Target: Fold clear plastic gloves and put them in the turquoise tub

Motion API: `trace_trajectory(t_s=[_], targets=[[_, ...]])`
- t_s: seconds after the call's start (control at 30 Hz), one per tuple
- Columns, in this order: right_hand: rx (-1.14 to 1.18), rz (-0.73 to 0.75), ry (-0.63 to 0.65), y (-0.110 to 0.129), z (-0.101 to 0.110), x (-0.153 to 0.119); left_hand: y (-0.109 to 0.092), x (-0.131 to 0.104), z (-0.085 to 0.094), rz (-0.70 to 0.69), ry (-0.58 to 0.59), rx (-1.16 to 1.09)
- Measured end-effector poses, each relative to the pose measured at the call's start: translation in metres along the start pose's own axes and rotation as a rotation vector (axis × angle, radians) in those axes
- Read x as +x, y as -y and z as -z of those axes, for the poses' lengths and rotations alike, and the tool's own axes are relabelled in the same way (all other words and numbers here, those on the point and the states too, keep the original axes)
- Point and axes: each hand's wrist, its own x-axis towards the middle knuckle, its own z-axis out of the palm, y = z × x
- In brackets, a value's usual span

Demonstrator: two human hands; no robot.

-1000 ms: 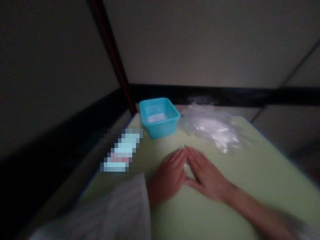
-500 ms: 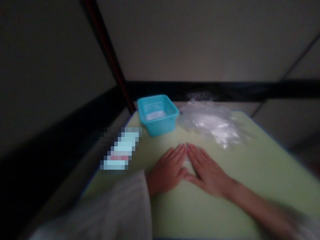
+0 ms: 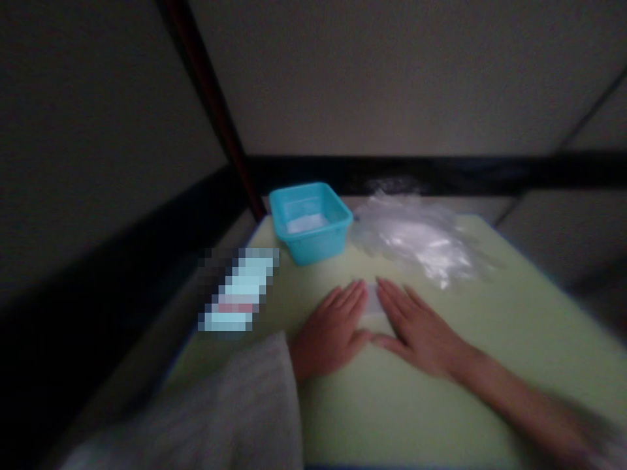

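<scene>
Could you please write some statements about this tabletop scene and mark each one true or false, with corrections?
1. The bare left hand and bare right hand are palm down. True.
2. A flat, whitish sheet shows between the hands. True.
3. The turquoise, box-shaped plastic basket is upside down. False: the basket stands upright.
4. Crumpled clear plastic lies left of the basket. False: the plastic lies right of it.

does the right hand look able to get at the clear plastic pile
Probably yes: the clear plastic pile lies beyond the right hand, and nothing visible stands between them.
</scene>
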Motion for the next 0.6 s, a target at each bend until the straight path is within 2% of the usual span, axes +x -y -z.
trace_trajectory(t_s=[0.17,0.3,0.6], targets=[[-0.079,0.122,-0.126,-0.016,0.012,0.003,0.01,0.0,-0.004,0.106,-0.13,-0.12],[-0.108,0.252,-0.237,-0.022,0.016,0.007,0.013,0.002,-0.005,0.095,-0.155,-0.145],[-0.036,0.262,-0.172,-0.019,0.013,0.014,0.012,0.004,-0.005,0.065,-0.194,-0.125]])
